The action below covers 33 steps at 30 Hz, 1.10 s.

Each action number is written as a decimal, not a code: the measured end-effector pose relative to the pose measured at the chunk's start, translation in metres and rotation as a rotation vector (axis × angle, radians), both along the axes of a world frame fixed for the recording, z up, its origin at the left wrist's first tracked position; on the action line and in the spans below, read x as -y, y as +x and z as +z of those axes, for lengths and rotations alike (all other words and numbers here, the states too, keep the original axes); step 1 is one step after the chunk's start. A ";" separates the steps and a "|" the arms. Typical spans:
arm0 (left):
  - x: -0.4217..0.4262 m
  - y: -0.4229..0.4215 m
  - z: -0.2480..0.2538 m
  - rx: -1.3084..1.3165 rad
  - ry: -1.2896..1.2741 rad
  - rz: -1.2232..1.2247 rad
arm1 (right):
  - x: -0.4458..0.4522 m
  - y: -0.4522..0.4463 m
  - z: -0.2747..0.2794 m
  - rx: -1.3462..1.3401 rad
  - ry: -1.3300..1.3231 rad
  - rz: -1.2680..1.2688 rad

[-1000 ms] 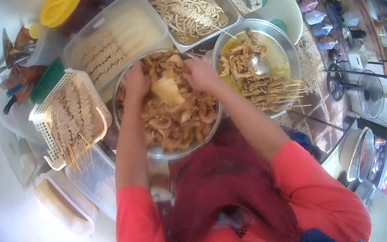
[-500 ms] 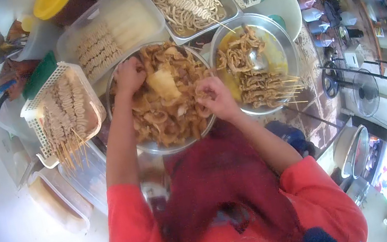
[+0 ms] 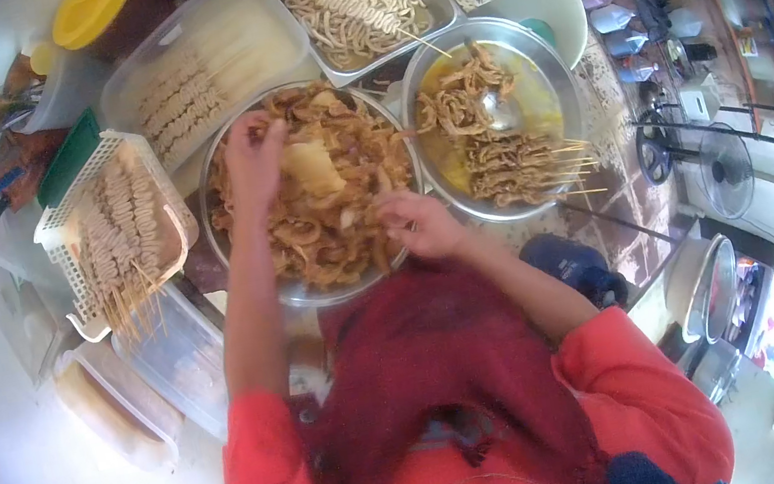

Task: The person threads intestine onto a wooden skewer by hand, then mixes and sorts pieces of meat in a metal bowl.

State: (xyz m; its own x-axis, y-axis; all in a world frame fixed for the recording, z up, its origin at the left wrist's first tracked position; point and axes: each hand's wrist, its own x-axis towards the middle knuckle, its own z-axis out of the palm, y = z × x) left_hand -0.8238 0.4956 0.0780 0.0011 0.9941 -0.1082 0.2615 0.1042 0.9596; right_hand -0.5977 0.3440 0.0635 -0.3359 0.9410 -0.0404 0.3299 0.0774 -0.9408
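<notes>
A wide metal basin [image 3: 215,231] holds a heap of brown, crinkled food pieces [image 3: 307,250], with a paler flat piece [image 3: 315,167] on top. My left hand [image 3: 254,157] is over the basin's upper left part, fingers curled among the pieces; whatever they hold is hidden. At the basin's right side is my right hand [image 3: 427,223], its thumb and fingers drawn together over the heap. What lies between those fingertips is too small to make out. A second metal basin [image 3: 572,96] on the right contains yellow liquid, loose brown strips, a spoon and several loaded skewers [image 3: 518,173].
Pale skewers stand in a white plastic basket [image 3: 53,239] on the left. Behind are a clear plastic tub [image 3: 248,36] with skewers and a metal tray [image 3: 452,14] of pale coiled strips with one skewer. A fan [image 3: 728,170] stands far right.
My right hand has moved left and slightly down, from the basin's right rim toward the heap. My left hand stays at the upper left part. The whole view has shifted a little.
</notes>
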 end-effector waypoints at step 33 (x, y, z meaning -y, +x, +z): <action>0.136 -0.061 -0.015 -0.522 0.133 -0.137 | -0.075 -0.048 0.014 0.320 0.080 -0.056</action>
State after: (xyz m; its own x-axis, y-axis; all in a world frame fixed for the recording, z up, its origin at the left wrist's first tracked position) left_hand -0.8847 0.3595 0.0629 0.1112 0.9938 -0.0025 0.7086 -0.0775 0.7013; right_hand -0.6455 0.4185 0.0779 -0.2655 0.9622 -0.0606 0.6135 0.1202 -0.7805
